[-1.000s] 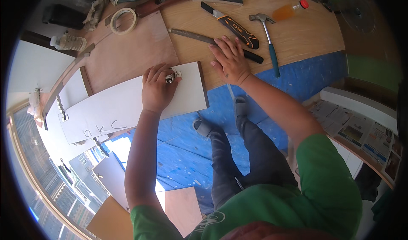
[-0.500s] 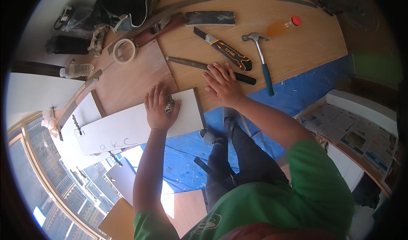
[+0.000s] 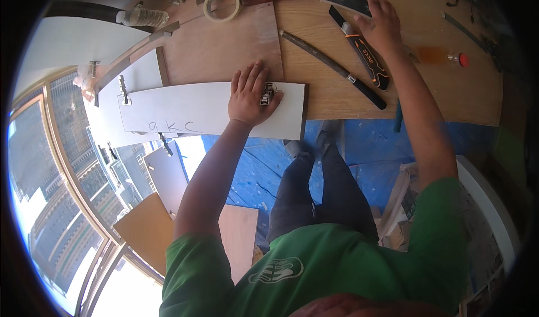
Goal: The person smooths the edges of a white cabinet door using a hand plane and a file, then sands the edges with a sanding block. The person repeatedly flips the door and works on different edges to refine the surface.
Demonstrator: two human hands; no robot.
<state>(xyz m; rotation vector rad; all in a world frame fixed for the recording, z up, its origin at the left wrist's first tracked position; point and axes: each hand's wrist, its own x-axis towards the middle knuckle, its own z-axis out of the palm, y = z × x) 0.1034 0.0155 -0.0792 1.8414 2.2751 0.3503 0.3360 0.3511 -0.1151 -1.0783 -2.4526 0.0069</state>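
My left hand (image 3: 249, 97) lies flat on a long white board (image 3: 191, 106), fingers spread. A metal cabinet hinge (image 3: 268, 94) sits on the board between its thumb and forefinger. My right hand (image 3: 384, 26) is open over the table's far side, beside a dark rectangular block (image 3: 346, 0); whether they touch I cannot tell. Below that hand lies a black-and-orange utility knife (image 3: 366, 60), its blade pointing away from me. Left of the knife is a long slim tool (image 3: 331, 63) with a black handle. A hammer's teal handle (image 3: 398, 116) shows by my right forearm, which hides its head.
A tape roll (image 3: 222, 5) and a clear bottle (image 3: 145, 18) are at the back left. An orange-liquid bottle (image 3: 438, 55) lies right of my forearm. More hinges (image 3: 164, 143) stick out from the board's left part. Blue sheeting (image 3: 365, 148) covers the floor.
My right hand has left the slim tool and reached away to the far side near the dark block. My left hand stays on the board by the hinge. The whole view has shifted.
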